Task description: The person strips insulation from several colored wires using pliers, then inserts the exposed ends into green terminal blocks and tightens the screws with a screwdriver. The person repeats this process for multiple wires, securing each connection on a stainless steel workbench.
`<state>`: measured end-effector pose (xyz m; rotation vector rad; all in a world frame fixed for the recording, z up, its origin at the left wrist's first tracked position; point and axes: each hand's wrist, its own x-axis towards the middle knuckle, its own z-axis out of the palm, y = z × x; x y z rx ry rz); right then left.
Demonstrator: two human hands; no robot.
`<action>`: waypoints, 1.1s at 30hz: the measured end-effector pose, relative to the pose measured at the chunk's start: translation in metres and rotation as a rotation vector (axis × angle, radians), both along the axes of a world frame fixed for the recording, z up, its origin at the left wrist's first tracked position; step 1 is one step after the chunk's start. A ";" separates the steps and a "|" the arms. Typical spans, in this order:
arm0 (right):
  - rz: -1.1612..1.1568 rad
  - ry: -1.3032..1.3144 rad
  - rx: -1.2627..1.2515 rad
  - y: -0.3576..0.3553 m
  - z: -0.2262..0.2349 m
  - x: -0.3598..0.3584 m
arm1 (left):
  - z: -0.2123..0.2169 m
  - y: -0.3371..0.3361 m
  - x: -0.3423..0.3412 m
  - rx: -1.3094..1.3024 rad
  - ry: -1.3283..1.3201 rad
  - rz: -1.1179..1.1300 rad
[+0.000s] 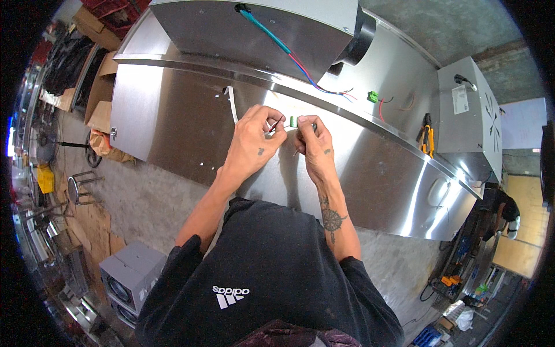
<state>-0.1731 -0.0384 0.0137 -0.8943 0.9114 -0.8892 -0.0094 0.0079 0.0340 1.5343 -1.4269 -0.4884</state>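
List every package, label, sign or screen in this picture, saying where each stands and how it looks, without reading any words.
White label: rectangular sticker on the steel box at right.
Cardboard boxes: brown, open, on the floor left of the steel cabinet.
Grey cartons: two stacked boxes with round pictures on the front, lower left on the floor.
No screens or signs can be made out.

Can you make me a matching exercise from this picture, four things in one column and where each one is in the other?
Things:
1. small green connector
2. teal cable
3. yellow-handled pliers
4. round metal stool

Places:
a. on the concrete floor at the left
b. between the fingertips of both hands
c. coming out of a hole in the upper steel housing
d. lying on the steel top at the right, beside the grey box

Pairs: 1-b, 2-c, 3-d, 4-a
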 end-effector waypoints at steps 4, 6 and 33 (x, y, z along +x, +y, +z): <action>0.010 -0.016 0.009 -0.001 -0.001 0.000 | 0.002 0.000 -0.005 -0.014 0.014 0.048; 0.014 -0.016 0.000 0.000 -0.001 0.001 | 0.001 0.001 -0.007 -0.005 0.017 0.072; -0.097 -0.012 -0.010 0.004 -0.001 0.005 | -0.010 0.002 -0.006 0.164 0.115 0.041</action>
